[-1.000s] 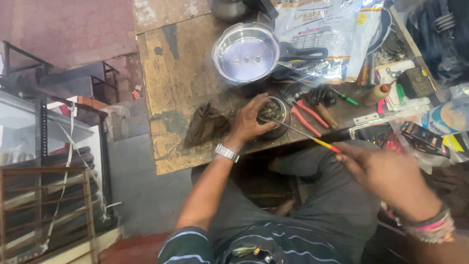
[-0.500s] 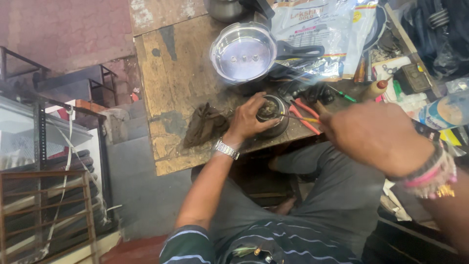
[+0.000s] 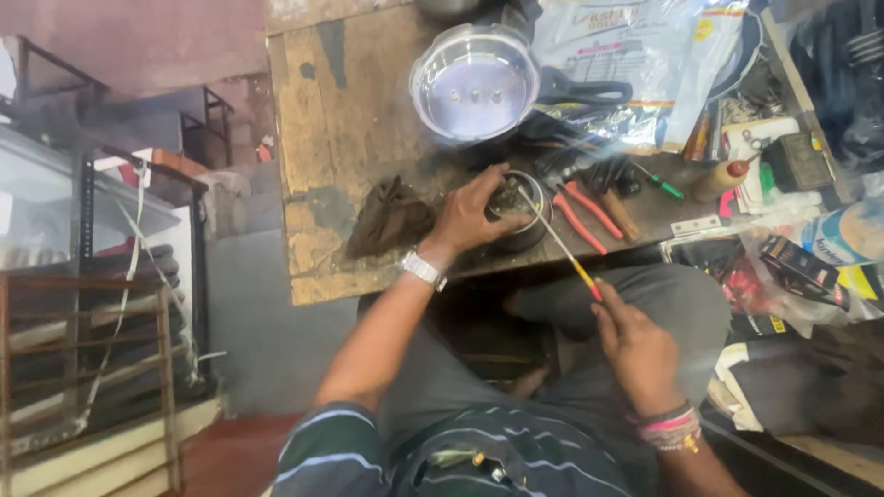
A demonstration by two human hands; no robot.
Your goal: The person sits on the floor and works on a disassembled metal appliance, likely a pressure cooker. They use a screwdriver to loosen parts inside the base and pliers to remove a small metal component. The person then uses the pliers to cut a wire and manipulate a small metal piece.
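Two hands are being used at frame centre: the left hand [image 3: 471, 217] is clamped over a small round metal part [image 3: 523, 213] on the counter [image 3: 341, 110], likely steadying it. A yellow-handled screwdriver [image 3: 557, 241] is being gripped by the right hand [image 3: 635, 348], tip angled into the part.

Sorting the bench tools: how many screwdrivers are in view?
2. A yellow-handled screwdriver is in the right hand, tip in the small tin; a green-handled one lies farther right. Clutter may hide more.
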